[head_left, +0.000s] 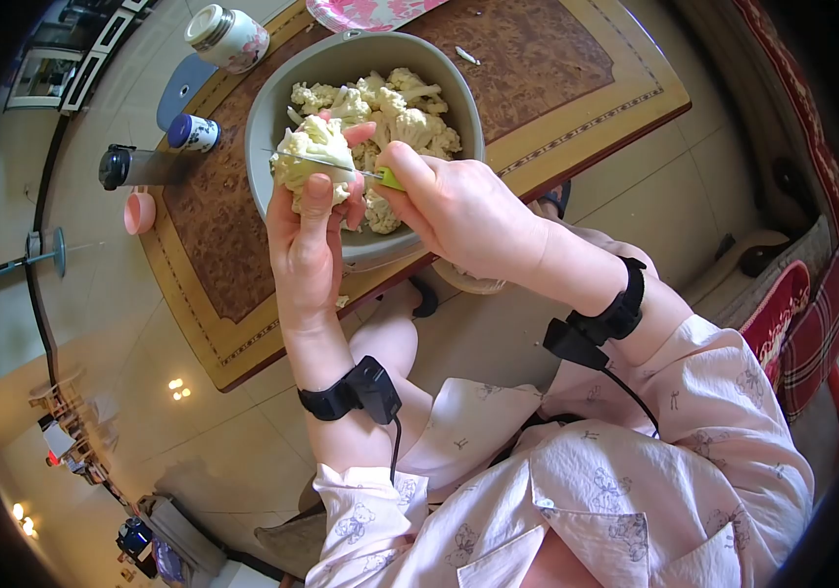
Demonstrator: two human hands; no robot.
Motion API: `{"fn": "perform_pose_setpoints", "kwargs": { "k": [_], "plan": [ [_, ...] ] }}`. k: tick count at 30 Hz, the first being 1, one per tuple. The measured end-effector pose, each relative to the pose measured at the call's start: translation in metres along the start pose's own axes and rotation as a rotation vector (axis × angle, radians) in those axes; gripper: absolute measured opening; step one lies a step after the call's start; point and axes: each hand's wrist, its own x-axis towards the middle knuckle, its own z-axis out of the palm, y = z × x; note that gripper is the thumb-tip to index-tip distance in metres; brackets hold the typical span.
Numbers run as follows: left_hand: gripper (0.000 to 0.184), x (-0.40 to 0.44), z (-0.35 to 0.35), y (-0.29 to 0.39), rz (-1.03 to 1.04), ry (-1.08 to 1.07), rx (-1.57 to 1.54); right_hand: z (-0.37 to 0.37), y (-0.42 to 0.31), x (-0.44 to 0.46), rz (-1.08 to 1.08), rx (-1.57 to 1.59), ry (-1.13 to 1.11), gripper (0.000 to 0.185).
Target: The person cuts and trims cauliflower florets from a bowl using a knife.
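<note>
Pale pink cloth, the printed shirt (576,470) on the wearer, is filling the near side of my view, and past it I am watching two bare hands working over a grey basin (272,98) on a wooden table (556,59). The left hand (304,240) is cupping a cauliflower piece (310,147) over the left part of the basin, its thumb lying along the near side and its fingers half curled around the back. The right hand (473,211) is wrapping tightly around the green handle of a knife (389,177), whose blade is running across the piece; how deep it is biting, I am unable to tell. Judging by the loose florets (409,127) heaping up in the basin, I am taking much of the cutting as done. Left over, as I am reading it, are the held piece, not yet parted, and perhaps some larger clumps in the heap. One small pale scrap (467,56) is lying on the table, just beside the basin's far right rim.
</note>
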Motion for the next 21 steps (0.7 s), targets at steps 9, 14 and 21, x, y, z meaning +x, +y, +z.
{"fn": "perform_pose_setpoints", "kwargs": {
  "k": [9, 14, 21],
  "plan": [
    [0.061, 0.002, -0.004, -0.001, -0.045, 0.004, 0.09, -0.001, 0.005, 0.001, 0.0, 0.011, -0.03, 0.023],
    [0.059, 0.0, 0.004, -0.004, -0.125, 0.033, -0.179, 0.004, -0.002, 0.001, -0.013, 0.063, 0.025, 0.023],
    [0.056, 0.0, -0.001, -0.006, -0.1, 0.06, 0.092, -0.004, 0.001, 0.003, 0.069, 0.023, -0.089, 0.023]
  ]
}}
